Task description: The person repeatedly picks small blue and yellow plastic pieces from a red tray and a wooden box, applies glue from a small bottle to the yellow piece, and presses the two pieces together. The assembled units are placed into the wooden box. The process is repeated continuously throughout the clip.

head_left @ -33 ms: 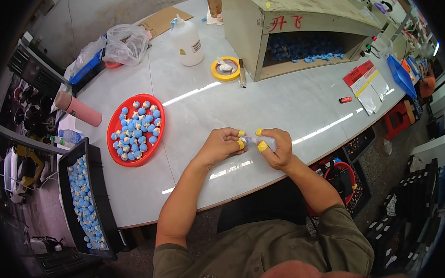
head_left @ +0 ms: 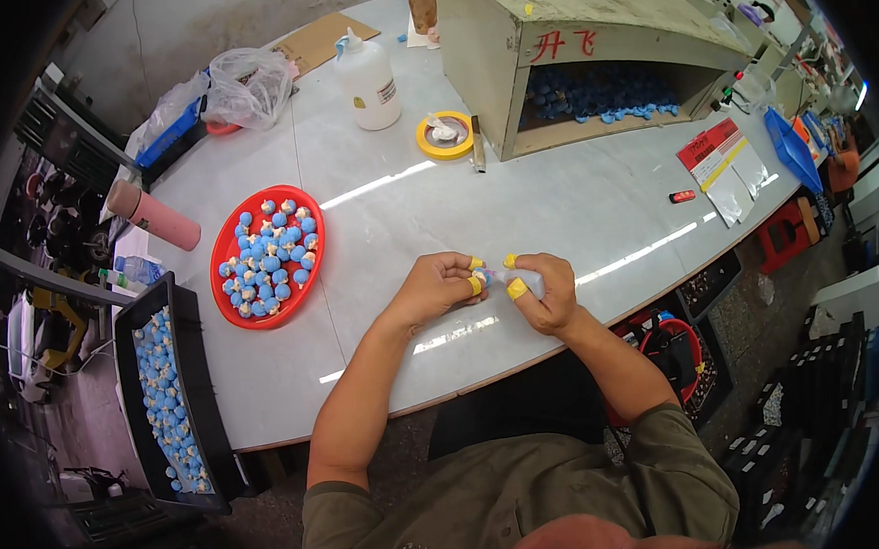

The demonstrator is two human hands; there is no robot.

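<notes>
Above the worktop [head_left: 388,213], not far from its front edge, the two hands of the person are brought close together. The left hand [head_left: 436,290] has the thumb and fingers closed in a narrow grip around a small blue and pale piece [head_left: 482,276], which is mostly covered by the fingers. The right hand [head_left: 550,297] is wrapped around a small translucent bottle [head_left: 531,282], and its tip points to the piece; whether the tip touches it, I cannot tell. Both hands wear yellow covers on the thumb and a finger. Toward the left edge of the worktop lies a round red plate [head_left: 265,323], which carries many blue balls [head_left: 270,250] with pale tops. Just outside it, at the front left corner, there is a long black tray [head_left: 204,412] with more blue and pale pieces [head_left: 165,394]. A pink flask [head_left: 157,216] lies tilted near the left edge. Toward the far edge stand a white bottle [head_left: 368,89] and a large box [head_left: 485,71] with an open front, inside which are blue pieces [head_left: 639,115]; between them lies a yellow ring [head_left: 427,149].
</notes>
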